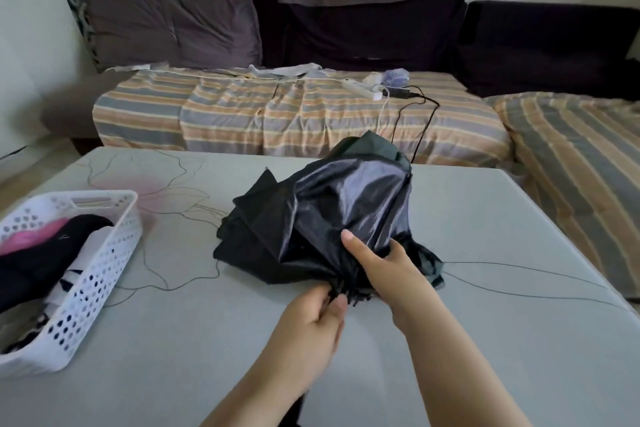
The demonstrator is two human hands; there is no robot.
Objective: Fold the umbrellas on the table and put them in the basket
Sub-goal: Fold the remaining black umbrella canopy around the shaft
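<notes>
Black umbrella [332, 215] collapsed but loose, mid-table [485, 225], canopy billowing toward 12 o'clock. Left hand [311, 319] pinching the gathered fabric ends at the umbrella's 6 o'clock end. Right hand [381, 263] curled over the folds just beside, thumb on the shiny panel. White basket [104, 274] at 9 o'clock, well apart, already holding dark and pink bundles. Likely risks: slippery cloth escaping the pinch and unfurling; uneven pleats leaving a bulky roll; fabric snagging on rib tips.
</notes>
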